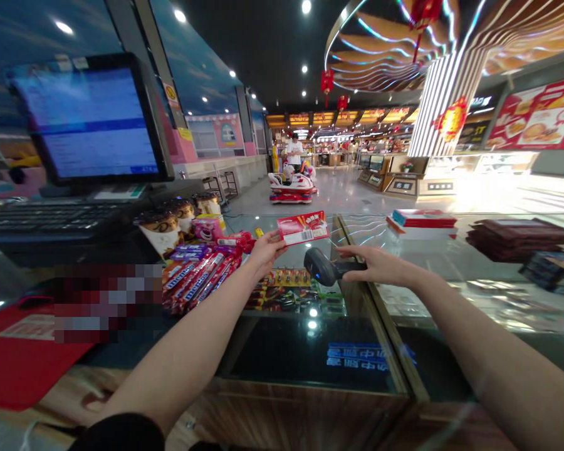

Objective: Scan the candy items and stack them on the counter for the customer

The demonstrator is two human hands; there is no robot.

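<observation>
We wear a plain black sleeve (pixel 122 433), its rounded hem well back from our bare left hand (pixel 266 252).

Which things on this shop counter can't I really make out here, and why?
All in the head view:
- Text on the monitor: blurred.
- Small print on the red packet in the left hand: too small.
- Scanner handle: partly covered by the right hand.
- Item left of the candy rolls: pixelated.
- Red sheet: cut off by the left edge.
</observation>
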